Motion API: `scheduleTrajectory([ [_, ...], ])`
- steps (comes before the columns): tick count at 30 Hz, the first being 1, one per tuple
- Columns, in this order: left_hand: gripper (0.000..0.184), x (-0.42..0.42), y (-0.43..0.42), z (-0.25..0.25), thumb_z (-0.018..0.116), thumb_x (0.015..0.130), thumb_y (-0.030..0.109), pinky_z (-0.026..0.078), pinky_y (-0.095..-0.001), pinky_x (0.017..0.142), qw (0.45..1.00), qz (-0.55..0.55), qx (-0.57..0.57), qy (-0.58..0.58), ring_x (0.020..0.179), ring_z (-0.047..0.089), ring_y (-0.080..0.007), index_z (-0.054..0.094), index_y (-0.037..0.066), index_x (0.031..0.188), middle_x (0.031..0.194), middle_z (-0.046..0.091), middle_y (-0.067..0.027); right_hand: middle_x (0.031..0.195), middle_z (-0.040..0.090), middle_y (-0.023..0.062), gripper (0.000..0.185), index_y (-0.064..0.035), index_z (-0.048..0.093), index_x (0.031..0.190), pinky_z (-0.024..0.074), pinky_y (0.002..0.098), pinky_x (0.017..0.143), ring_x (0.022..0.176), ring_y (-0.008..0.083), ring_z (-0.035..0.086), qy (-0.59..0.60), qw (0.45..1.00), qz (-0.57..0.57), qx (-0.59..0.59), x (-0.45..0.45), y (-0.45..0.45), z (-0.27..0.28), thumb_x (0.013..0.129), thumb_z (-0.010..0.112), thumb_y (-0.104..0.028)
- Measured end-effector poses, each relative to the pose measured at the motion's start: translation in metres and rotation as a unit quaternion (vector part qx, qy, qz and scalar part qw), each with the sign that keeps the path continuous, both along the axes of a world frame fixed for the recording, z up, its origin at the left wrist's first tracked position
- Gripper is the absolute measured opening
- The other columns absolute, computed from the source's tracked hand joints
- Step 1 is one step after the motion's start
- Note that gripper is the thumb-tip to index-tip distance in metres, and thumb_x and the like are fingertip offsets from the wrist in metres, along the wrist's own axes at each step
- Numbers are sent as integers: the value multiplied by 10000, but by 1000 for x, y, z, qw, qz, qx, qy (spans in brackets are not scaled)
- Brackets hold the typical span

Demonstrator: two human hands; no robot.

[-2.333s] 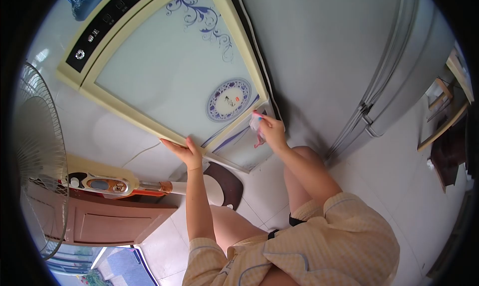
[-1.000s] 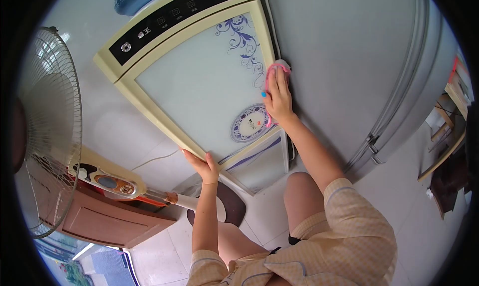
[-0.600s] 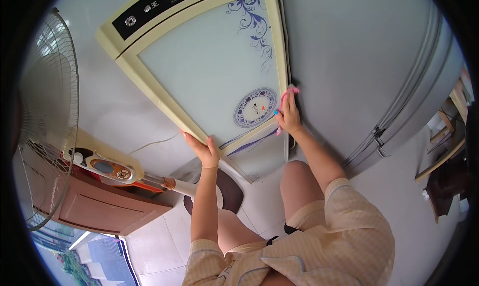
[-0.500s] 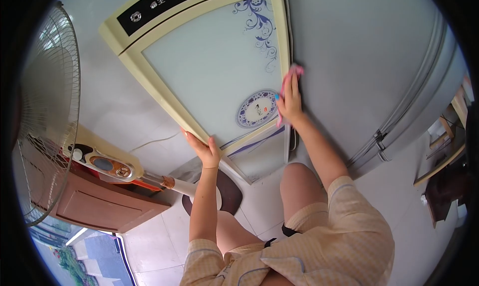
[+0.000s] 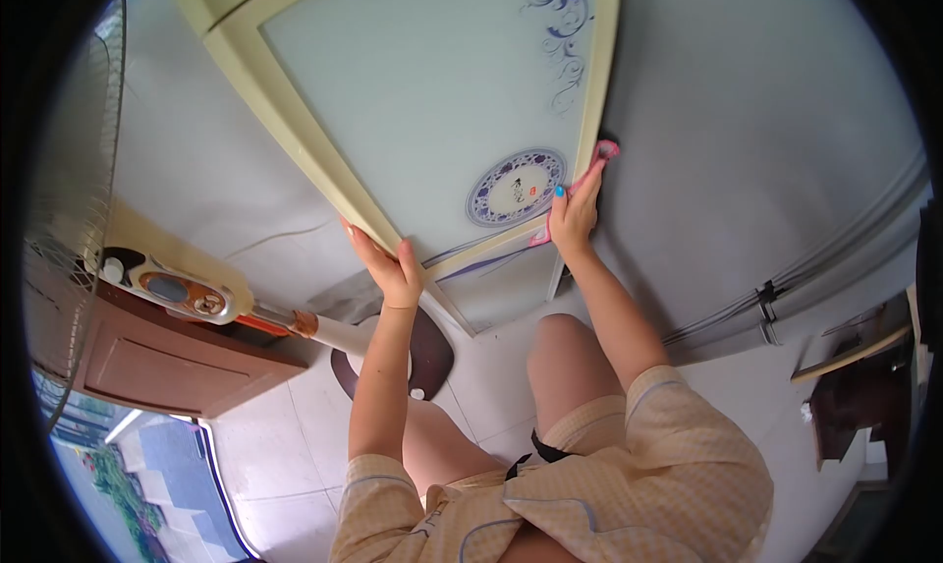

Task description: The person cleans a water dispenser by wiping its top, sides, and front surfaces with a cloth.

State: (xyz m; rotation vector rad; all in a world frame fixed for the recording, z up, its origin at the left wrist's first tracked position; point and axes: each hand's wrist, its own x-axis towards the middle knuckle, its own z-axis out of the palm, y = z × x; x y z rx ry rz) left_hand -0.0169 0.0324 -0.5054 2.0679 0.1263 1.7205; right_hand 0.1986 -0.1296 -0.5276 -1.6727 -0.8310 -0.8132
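Note:
A cream-framed appliance [image 5: 413,91] with a pale glass front, blue scroll patterns and a round emblem stands before me. My left hand [image 5: 388,270] rests against its left edge near the lower corner, fingers apart, holding nothing. At the right edge, beside the emblem, my right hand [image 5: 576,209] presses a pink-edged cloth [image 5: 605,151] to the frame. Part of the cloth is hidden under the fingers. Below the glass front is a lower panel [image 5: 496,293].
A grey refrigerator [image 5: 747,140] stands close on the right. On the left are a fan [image 5: 74,170], a stick-like device [image 5: 196,293] and a brown cabinet [image 5: 177,366]. A dark round base [image 5: 432,362] sits on the tiled floor [image 5: 275,445]. Wooden furniture [image 5: 855,352] is at far right.
My right hand moved with the cloth from the lower corner up the right edge, down, and up again, staying near the emblem. My left hand stayed at the left edge. The view shifted.

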Motion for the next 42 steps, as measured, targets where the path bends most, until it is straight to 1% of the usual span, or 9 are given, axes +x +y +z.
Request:
scheduleTrajectory([
  [7,747,-1,-1,4,493,879,240,114,-395,1057,1000,12,24,-12,1318,154,-284,9,-33,1379,1444,98,-180,1373,110,348,785,123,43,1343,128,490,1052,1275,483,139,94,995,34,9,-25,5,-57,845,449,-328],
  [13,707,-2,-1,5,459,890,193,117,-383,1054,996,70,59,-6,1318,165,-274,3,-11,1389,1452,91,-183,1410,-48,313,873,132,16,1339,-60,519,1045,1312,450,-74,-146,982,-14,-116,-60,43,-127,833,431,-445],
  [15,699,0,-1,9,445,900,197,115,-380,1054,996,47,73,-13,1319,167,-270,-11,0,1392,1454,89,-186,1169,451,258,719,78,293,1311,210,587,968,1117,489,363,-175,980,-33,-84,-84,53,-134,816,456,-418],
  [17,696,2,0,10,436,910,219,122,-376,1052,993,75,87,-12,1311,188,-266,-18,0,1390,1447,120,-188,962,543,157,506,23,465,1189,390,431,866,924,343,512,-215,943,171,-190,-110,43,-90,822,502,-325],
  [21,703,3,-10,9,428,919,246,171,-370,1034,997,37,47,-39,1280,248,-252,-34,-4,1386,1430,174,-191,962,548,88,313,-10,513,1087,439,291,782,868,219,540,-123,843,414,-322,-123,39,-49,801,545,-134],
  [25,719,-3,-9,11,453,913,251,196,-377,1031,996,72,43,11,1270,266,-257,-29,0,1383,1409,217,-185,996,575,113,263,-1,572,986,459,322,822,947,239,558,-252,894,366,-61,-81,38,-102,726,540,21],
  [32,461,-37,-22,-9,397,929,248,274,-386,1013,987,86,-121,-58,1216,380,-262,311,3,1310,1350,351,-149,941,594,105,429,-176,649,1059,423,402,745,820,330,533,-316,924,141,-163,-14,-16,-70,643,546,-152],
  [35,328,-57,-31,-69,369,937,185,349,-337,958,892,63,-415,-167,1101,486,-207,481,-19,1168,1193,516,-112,961,571,137,466,-67,596,1092,427,410,729,856,331,528,-360,899,167,-184,-21,-8,-70,665,562,-252],
  [42,241,-18,-68,-200,456,896,131,395,-263,836,827,54,-549,-109,945,528,-146,567,1,1065,1057,584,-71,1047,525,155,492,-21,558,1074,421,417,851,960,322,508,-433,773,321,-334,-61,25,-77,649,605,-266],
])
